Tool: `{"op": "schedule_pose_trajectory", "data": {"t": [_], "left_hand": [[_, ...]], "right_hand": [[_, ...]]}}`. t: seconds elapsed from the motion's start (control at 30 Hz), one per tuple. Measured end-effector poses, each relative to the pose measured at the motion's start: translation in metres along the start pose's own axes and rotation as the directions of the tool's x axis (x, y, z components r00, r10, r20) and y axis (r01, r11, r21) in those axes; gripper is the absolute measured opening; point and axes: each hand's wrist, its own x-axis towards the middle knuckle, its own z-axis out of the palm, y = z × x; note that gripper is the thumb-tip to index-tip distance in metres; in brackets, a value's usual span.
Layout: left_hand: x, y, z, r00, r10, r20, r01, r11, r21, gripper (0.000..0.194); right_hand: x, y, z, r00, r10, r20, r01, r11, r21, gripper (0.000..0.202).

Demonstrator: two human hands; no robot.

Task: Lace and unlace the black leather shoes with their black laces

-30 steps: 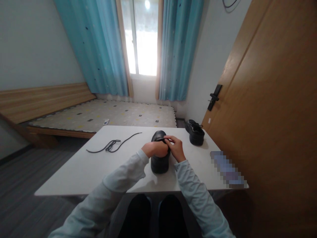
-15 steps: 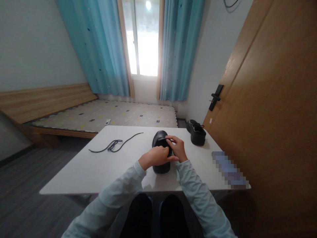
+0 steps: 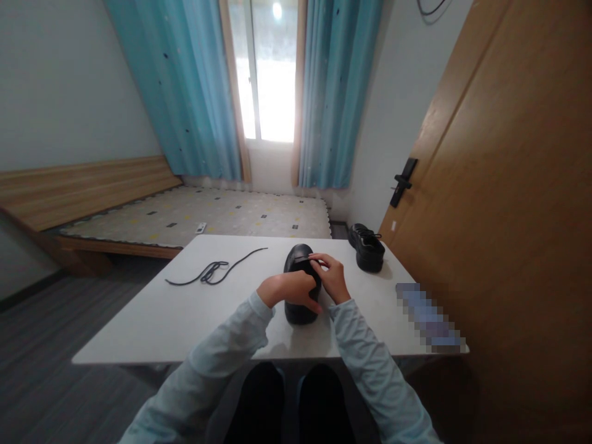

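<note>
A black shoe [image 3: 301, 315] stands in front of me on the white table [image 3: 152, 327], toe pointing away. My left hand [image 3: 292, 288] reaches over its opening from the left, with the fingers down inside the shoe and hidden; the thumb points toward the heel. At the front of the opening, my right hand [image 3: 331, 274] has its thumb and fingertips closed on the edge of the shoe's upper. Left of the shoe lies a loose dark shoelace [image 3: 213, 271], partly coiled in the middle.
A second black shoe [image 3: 369, 250], laced, stands at the table's back right. Near the right edge lies a blurred-out flat object [image 3: 428, 314]. Beyond the table is a bed [image 3: 231, 213] with a small white item [image 3: 200, 227] on it. A wooden door [image 3: 499, 203] rises on the right.
My left hand has turned a little, its thumb swinging down from pointing right to pointing toward the heel. My right hand and the shoe have hardly moved.
</note>
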Motion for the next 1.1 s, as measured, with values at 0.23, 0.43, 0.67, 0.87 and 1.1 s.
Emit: {"op": "schedule_pose_trajectory", "data": {"t": [0.23,0.43,0.67,0.87,1.1], "left_hand": [[-0.016,-0.037,-0.025,0.885,-0.082,-0.458,-0.129,0.902,-0.411,0.025],[-0.003,-0.101,-0.005,0.504,-0.565,-0.653,0.157,0.803,-0.575,0.025],[0.022,-0.158,0.075,0.440,-0.680,-0.587,0.459,0.732,-0.503,0.040],[0.026,-0.166,0.104,0.562,-0.680,-0.471,0.593,0.728,-0.343,0.040],[0.020,-0.158,0.094,0.587,-0.618,-0.523,0.572,0.774,-0.273,0.043]], "right_hand": [[0.000,-0.002,-0.001,0.999,-0.037,0.026,0.039,0.997,-0.066,0.013],[0.000,-0.005,0.000,0.992,-0.112,0.055,0.116,0.989,-0.087,0.017],[0.001,-0.006,0.001,0.985,-0.161,0.061,0.166,0.981,-0.099,0.016],[-0.001,-0.007,0.001,0.984,-0.160,0.074,0.167,0.979,-0.118,0.017],[-0.002,-0.008,0.000,0.984,-0.156,0.085,0.165,0.980,-0.111,0.017]]}}
